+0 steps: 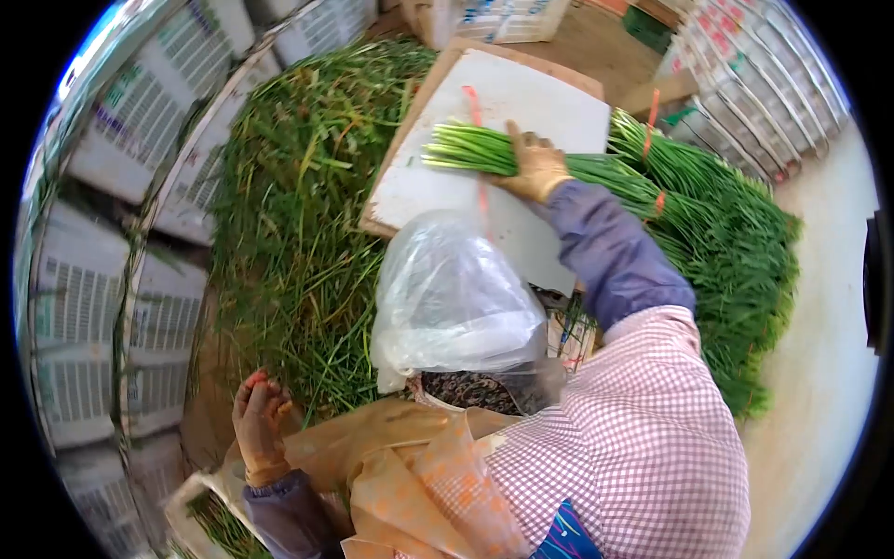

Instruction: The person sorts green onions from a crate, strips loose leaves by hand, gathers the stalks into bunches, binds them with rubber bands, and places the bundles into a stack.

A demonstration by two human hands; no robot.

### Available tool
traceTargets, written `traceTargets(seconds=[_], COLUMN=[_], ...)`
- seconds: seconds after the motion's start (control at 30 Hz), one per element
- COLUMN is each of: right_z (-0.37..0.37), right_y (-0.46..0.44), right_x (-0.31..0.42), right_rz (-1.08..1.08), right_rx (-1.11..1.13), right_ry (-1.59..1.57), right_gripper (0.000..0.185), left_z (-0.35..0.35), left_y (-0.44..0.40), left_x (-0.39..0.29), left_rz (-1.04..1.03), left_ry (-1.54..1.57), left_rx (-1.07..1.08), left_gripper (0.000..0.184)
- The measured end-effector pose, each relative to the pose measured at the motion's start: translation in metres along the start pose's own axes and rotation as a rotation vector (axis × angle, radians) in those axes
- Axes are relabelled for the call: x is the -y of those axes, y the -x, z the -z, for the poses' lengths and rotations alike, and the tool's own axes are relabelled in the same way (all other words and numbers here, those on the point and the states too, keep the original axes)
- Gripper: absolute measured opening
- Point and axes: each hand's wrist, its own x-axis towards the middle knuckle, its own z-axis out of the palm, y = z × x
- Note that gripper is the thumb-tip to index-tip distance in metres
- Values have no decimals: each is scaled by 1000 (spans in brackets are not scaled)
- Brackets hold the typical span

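Note:
My right hand (pixel 537 170), in a dirty yellowish glove, lies over a loose bunch of green chives (pixel 461 147) and grips it against a white board (pixel 531 98). The pale cut ends point left and the leaves trail right, under my forearm. Beneath the bunch, a red-orange tie strip (pixel 473 104) runs across the board. At the lower left, my left hand (pixel 261 424) is raised with its fingers curled around a small red-orange piece (pixel 256 377), partly hidden. A clear plastic bag (pixel 456 289) bulges between me and the board.
Tied chive bundles (pixel 722 233) are piled on the right. Loose leaves and trimmings (pixel 312 186) heap up left of the board. White cartons (pixel 70 307) line the left side, and white crates (pixel 745 84) stand at the back right.

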Motion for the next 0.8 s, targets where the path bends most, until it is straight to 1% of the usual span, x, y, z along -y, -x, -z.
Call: traceTargets(seconds=[0.03,0.07,0.13,0.17,0.2,0.27,0.33,0.4,0.43,0.47,0.5,0.53,0.57,0.6,0.63,0.67,0.7,0.73,0.77,0.8], right_z=[0,0,-1,8,11,22,30,53,50,49,69,67,56,64,68,72,75,71,61,50], right_y=[4,10,15,18,24,37,58,87,104,119,137,152,155,154,160,163,164,168,174,179], right_x=[9,17,27,32,38,63,98,134,158,183,195,210,224,232,251,269,286,301,316,330], right_rz=[-20,-21,-33,-41,10,127,368,744,871,1024,1055,1097,1165,1225,1313,1403,1492,1575,1601,1594], right_rx=[-11,-15,-45,-25,-78,-223,-561,-388,-418,-432,-16,173,261,626,591,548,499,320,323,311], right_ry=[32,32,-19,-13,28,-68,-221,-534,-665,-812,-689,-896,-891,-994,-855,-718,-590,-423,-346,-263], right_gripper=[102,104,107,109,111,97,61,27,22,19,13,20,36,47,48,50,52,51,47,43], left_z=[-8,-13,-15,-18,-21,-17,-9,-4,1,2,3,5,-12,-22,-19,-10,3,12,22,39], left_y=[3,0,0,2,6,14,19,20,25,30,34,43,57,70,88,98,105,120,134,151], left_x=[-2,1,3,2,-1,-4,-6,-5,-3,0,1,3,-5,-14,-23,-17,-6,4,13,12], left_rz=[15,19,-6,-6,-14,-15,-43,-58,-77,-107,-146,-129,-123,-161,-149,-191,-185,-238,-293,-276], left_ry=[-22,-40,-79,-94,-135,-171,-232,-223,-212,-179,-144,-151,-236,-290,-396,-357,-304,-209,-116,-268], left_rx=[-25,28,45,69,58,45,-19,-64,-121,-56,-30,1,-2,52,37,109,176,147,122,96], left_gripper=[21,21,23,23,24,26,28,29,30,30,30,28,28,29,29,30,31,32,33,33])
